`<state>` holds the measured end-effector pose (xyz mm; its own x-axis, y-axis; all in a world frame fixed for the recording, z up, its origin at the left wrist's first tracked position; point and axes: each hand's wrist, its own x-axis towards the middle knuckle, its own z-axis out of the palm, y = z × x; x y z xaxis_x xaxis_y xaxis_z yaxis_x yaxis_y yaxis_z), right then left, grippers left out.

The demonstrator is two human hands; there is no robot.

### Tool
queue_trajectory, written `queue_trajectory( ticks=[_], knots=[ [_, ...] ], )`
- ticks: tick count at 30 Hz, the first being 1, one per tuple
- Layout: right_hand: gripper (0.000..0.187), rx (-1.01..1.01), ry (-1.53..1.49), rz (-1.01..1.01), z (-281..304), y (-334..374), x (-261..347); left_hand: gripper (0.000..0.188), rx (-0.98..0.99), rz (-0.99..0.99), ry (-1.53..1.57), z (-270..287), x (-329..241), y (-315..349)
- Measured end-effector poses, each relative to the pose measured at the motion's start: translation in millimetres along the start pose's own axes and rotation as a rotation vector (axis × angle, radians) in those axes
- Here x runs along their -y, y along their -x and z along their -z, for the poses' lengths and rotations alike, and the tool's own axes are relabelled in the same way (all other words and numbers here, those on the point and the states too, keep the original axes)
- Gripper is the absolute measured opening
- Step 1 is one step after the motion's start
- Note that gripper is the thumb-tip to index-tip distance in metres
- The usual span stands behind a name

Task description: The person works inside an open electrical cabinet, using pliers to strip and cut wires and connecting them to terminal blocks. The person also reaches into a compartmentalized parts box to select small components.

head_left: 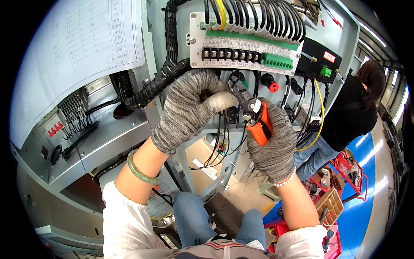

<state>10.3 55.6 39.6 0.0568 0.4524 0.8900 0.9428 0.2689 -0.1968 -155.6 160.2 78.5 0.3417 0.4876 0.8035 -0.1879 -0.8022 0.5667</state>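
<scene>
My right hand (276, 140), in a grey knitted glove, is closed around a pair of wire strippers (258, 125) with orange handles and dark jaws. The jaws point up and to the left, just below the terminal board (246, 45). Close beside them, my left hand (192, 103), gloved alike, has its thumb and fingers pinched together near the jaw tips. What sits in that pinch is hidden by the glove. Thin black wires (220, 146) hang beneath the two hands. A thick taped wire bundle (161, 82) runs behind my left hand.
Black wires (254, 15) enter the board's top. A printed sheet (82, 56) covers the upper left, above a metal cabinet shelf (108, 142). A black box (317, 60) and a yellow wire (319, 116) are at right. Beyond stand another person (349, 108) and red tool trays (345, 172).
</scene>
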Motion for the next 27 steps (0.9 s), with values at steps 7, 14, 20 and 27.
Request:
queue_trajectory(
  ticks=[7,14,20,27],
  knots=[
    [0.055,0.066,-0.413,-0.389,9,5,0,0.019,0.06,-0.005,-0.193,5,-7,3],
    [0.06,0.473,-1.131,-0.548,22,11,2,0.024,0.149,-0.521,-0.677,11,-21,15],
    [0.064,0.665,-1.192,-0.592,10,3,5,0.021,0.172,-0.305,-0.797,8,-27,13],
    [0.074,0.638,-1.24,-0.612,24,1,4,0.03,0.22,-0.546,-0.953,-1,-17,7]
  ],
)
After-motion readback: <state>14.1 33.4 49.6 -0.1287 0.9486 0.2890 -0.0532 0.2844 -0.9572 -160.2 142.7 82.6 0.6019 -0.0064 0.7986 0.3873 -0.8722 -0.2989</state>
